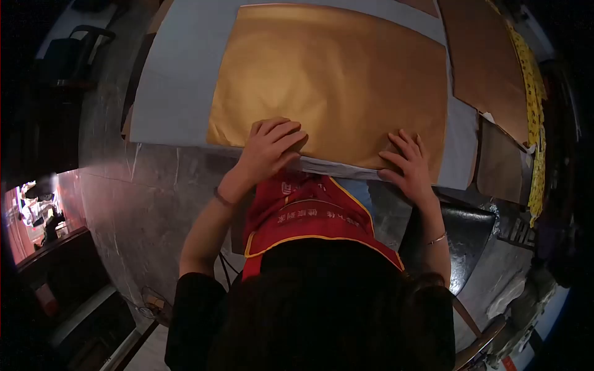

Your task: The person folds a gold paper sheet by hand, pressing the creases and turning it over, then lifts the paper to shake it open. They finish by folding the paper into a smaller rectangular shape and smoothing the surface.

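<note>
A large golden sheet [334, 74] lies over a grey-blue cloth [176, 80] on the table, its front edge close to the table's edge. On the sheet's near left part rests my left hand [272, 145], fingers stretched and slightly bent, palm down. My right hand [408, 164] lies flat near the front right corner of the sheet, fingers spread and thumb at the edge. Soft creases run across the sheet between the two hands. Nothing shows in either hand's grasp.
Brown board [486, 62] covers the table's right side, bordered by a yellow patterned strip [529, 111]. A black stool seat [451, 235] stands below the table at the right. The red apron [309, 216] hangs against the table's front edge. Dark furniture [68, 303] stands at lower left.
</note>
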Motion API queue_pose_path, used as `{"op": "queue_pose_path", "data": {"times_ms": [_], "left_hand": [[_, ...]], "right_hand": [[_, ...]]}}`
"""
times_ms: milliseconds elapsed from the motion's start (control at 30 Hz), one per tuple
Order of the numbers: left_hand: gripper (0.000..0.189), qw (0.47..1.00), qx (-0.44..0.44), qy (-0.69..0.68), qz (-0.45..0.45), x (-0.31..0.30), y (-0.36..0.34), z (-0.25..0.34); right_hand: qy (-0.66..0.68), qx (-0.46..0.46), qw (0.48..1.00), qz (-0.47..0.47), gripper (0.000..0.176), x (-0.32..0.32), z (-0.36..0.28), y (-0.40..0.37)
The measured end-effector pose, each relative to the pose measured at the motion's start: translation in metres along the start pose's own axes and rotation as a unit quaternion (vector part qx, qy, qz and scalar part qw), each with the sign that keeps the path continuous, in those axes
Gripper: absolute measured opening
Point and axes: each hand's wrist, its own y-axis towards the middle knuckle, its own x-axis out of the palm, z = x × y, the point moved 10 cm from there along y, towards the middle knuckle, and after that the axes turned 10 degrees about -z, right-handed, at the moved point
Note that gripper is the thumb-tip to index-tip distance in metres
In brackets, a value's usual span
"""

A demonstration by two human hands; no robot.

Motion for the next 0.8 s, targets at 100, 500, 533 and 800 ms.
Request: {"op": "queue_pose_path", "data": {"times_ms": [100, 500, 533, 800], "left_hand": [[0.041, 0.998, 0.022, 0.049, 0.027, -0.005, 0.002, 0.011], [0.041, 0.999, 0.046, 0.019, 0.018, 0.015, 0.006, 0.023], [0.041, 0.999, 0.046, 0.018, 0.017, 0.016, 0.007, 0.023], [0.025, 0.995, 0.054, 0.047, 0.071, 0.007, 0.012, 0.028]], "right_hand": [[-0.007, -0.013, 1.000, 0.020, 0.031, -0.001, -0.005, -0.003], [-0.004, -0.029, 0.997, 0.077, 0.023, 0.000, -0.010, -0.006], [-0.004, -0.028, 0.997, 0.076, 0.023, 0.001, -0.013, -0.004], [-0.004, -0.046, 0.995, 0.091, 0.022, 0.001, -0.020, 0.011]]}}
